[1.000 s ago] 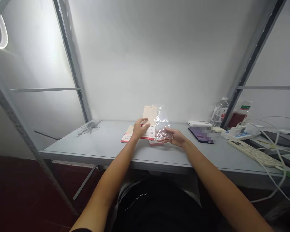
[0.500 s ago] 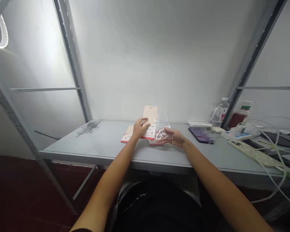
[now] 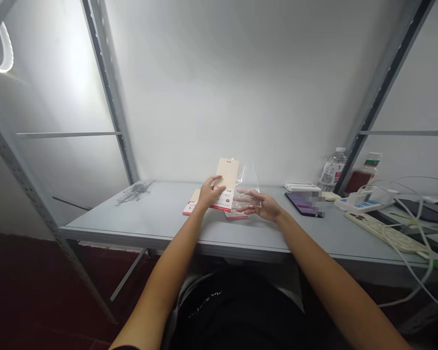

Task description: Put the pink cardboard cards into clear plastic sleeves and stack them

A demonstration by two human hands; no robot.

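Note:
My left hand [image 3: 206,193] is closed on a cream and red flat pack [image 3: 226,181], held upright over the middle of the grey table [image 3: 160,218]. A clear plastic sleeve [image 3: 248,187] hangs beside the pack, and the spread fingers of my right hand [image 3: 260,205] rest against it. Under both hands lie two similar red-edged packs [image 3: 190,206] flat on the table.
A dark phone [image 3: 302,203] lies right of my hands, a white box [image 3: 301,186] behind it. Two bottles [image 3: 332,170] stand by the slanted rack post. A white power strip [image 3: 387,234] with cables is at far right. Crumpled plastic [image 3: 135,191] lies at left.
The clear sleeve has slid down and off to the right of the pack. My right hand's fingers have opened and spread; the left hand has tilted the pack slightly.

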